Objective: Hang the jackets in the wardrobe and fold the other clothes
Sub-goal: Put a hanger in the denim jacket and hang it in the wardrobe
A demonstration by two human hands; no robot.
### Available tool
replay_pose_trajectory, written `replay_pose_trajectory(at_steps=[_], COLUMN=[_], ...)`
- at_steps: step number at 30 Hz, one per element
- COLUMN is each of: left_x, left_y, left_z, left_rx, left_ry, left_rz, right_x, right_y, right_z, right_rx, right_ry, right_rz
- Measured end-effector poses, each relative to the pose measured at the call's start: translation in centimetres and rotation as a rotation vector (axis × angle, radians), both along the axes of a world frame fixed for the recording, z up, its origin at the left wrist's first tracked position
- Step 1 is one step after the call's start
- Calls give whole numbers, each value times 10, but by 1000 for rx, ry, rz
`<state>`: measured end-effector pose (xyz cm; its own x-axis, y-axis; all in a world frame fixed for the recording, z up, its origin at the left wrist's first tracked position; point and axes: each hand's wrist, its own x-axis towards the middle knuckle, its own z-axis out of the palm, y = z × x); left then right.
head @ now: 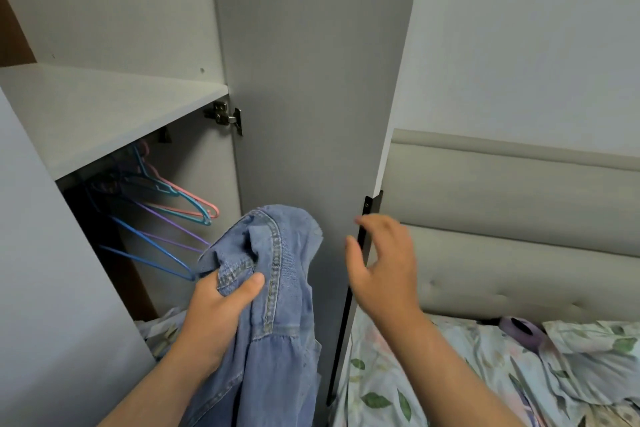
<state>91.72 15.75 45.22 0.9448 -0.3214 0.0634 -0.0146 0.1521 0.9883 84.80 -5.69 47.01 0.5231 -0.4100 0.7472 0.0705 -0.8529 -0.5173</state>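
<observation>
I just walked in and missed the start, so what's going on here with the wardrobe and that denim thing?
A person stands at an open wardrobe beside a bed. The left hand grips a bunched blue denim jacket, which is not yet on a hanger. The right hand is open, fingers spread, by the edge of the wardrobe door. Several bare coloured hangers hang under the shelf inside.

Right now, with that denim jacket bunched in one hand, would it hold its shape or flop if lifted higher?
Probably floppy: the denim jacket sags in folds below the left grip holding it. Likely weighty for cloth, given its thick stitched seams. Unlikely to slip: the weave looks rough.
</observation>
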Motion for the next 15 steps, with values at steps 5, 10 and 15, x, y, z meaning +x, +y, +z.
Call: replay_pose_trajectory(at_steps=[5,10,15], left_x=[-1,-4,-7], left_y=[23,35,36], left_z=[-1,7,18], left_rx=[-50,-47,140], left_ry=[91,100,-20], left_rz=[-147,-137,181], right_x=[9,20,33], right_y=[54,76,101], right_z=[5,12,8], right_rx=[861,1649,1505], right_ry=[369,422,320], right_rz=[287,787,762])
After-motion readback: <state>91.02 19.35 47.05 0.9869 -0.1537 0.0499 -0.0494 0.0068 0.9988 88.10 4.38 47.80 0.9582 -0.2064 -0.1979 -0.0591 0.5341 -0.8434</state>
